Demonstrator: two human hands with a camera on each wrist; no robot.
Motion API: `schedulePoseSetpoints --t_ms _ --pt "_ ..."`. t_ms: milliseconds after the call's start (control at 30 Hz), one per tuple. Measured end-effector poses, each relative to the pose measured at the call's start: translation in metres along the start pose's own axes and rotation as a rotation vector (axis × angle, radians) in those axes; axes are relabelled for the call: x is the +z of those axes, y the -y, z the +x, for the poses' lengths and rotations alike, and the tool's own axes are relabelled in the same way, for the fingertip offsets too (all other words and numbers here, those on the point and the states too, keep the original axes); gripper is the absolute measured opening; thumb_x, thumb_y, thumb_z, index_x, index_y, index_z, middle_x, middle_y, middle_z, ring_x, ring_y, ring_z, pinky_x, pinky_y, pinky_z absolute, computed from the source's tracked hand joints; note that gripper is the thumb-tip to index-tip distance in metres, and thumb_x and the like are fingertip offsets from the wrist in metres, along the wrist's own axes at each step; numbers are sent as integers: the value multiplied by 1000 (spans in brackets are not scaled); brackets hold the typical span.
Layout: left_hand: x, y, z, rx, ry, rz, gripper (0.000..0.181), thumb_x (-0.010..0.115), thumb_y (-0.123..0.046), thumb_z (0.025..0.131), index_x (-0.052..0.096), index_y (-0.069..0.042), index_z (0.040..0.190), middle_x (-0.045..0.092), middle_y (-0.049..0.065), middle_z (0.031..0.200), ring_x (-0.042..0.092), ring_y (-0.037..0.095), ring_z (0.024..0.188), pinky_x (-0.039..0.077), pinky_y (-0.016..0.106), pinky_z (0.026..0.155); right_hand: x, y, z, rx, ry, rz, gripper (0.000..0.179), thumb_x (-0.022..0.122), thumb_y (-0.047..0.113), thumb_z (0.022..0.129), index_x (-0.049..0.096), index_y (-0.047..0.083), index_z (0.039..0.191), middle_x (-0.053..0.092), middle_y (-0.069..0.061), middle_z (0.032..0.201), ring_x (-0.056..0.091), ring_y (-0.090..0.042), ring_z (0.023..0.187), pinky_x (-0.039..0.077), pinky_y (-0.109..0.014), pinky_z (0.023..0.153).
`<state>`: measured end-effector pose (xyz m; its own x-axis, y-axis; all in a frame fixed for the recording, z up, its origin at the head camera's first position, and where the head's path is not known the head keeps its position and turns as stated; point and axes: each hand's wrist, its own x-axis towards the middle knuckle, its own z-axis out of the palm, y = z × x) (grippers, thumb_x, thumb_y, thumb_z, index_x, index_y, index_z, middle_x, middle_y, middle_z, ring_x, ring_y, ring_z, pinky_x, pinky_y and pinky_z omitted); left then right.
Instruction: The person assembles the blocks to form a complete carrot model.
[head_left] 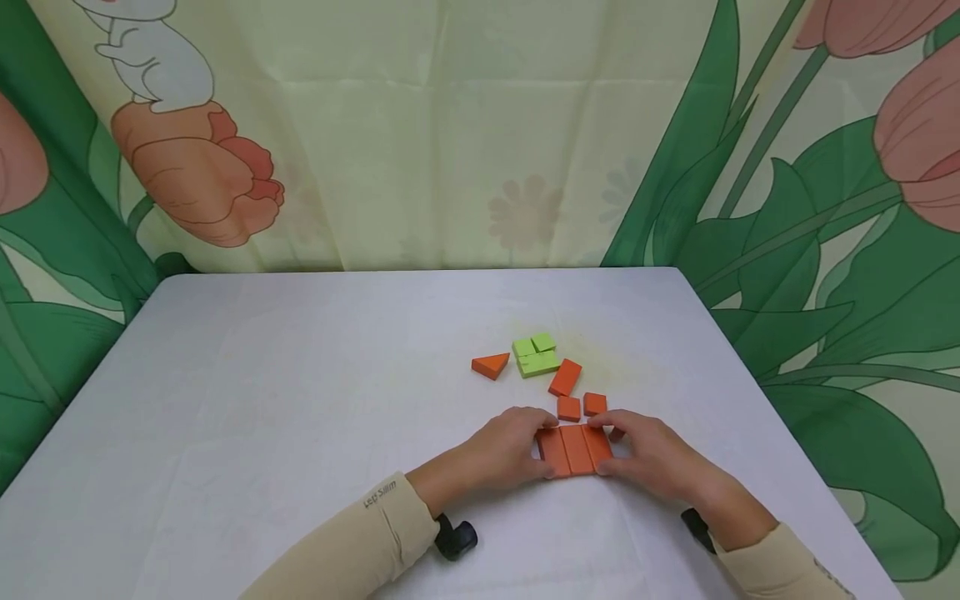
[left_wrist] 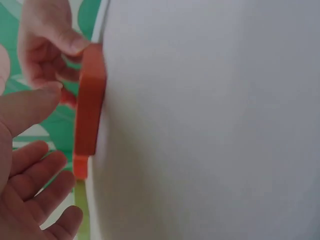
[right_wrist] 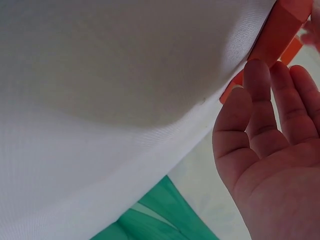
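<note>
Three long orange blocks lie side by side on the white table, forming one flat shape. My left hand holds the left block by its ends, thumb at the near corner and a finger at the far one. Opposite it, my right hand holds the right block likewise by thumb and finger. In the left wrist view, the orange block appears edge-on beside the spread left fingers. The right wrist view shows an orange block above the extended right fingers, its upper part cut off by the frame.
Just beyond the row are two small orange blocks and a tilted orange block. Farther back sit several green blocks grouped together, with an orange triangular block to their left. A patterned curtain hangs behind the table.
</note>
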<state>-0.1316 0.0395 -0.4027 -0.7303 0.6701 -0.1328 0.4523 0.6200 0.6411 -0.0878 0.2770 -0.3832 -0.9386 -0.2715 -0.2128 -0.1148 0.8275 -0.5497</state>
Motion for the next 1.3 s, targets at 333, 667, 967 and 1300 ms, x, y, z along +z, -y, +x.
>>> schedulePoseSetpoints --t_ms 333,667,967,1300 --pt "-40 13 44 -71 -117 218 55 74 -26 92 55 -11 141 56 4 141 50 22 129 44 35 104 2 -1 1 51 8 0 55 85 24 81 63 14 130 61 1 118 54 -21 102 49 -41 85" --pt "-44 17 67 -133 3 459 48 71 -32 94 61 -21 139 62 -4 133 47 22 129 39 42 100 3 2 -1 49 7 18 54 84 25 82 62 14 130 61 2 116 54 -21 102 49 -41 85" --pt "-44 19 48 -82 10 499 37 71 -31 95 67 -25 132 67 -7 123 44 21 130 32 49 102 3 2 1 77 -2 -4 54 84 22 82 62 15 131 61 2 118 54 -20 103 50 -40 86" --pt "-42 18 22 8 0 499 27 76 -29 91 76 -23 117 72 -10 111 56 13 121 32 50 100 2 4 -3 52 -1 5 54 84 24 82 62 14 131 61 1 116 54 -20 101 50 -40 84"
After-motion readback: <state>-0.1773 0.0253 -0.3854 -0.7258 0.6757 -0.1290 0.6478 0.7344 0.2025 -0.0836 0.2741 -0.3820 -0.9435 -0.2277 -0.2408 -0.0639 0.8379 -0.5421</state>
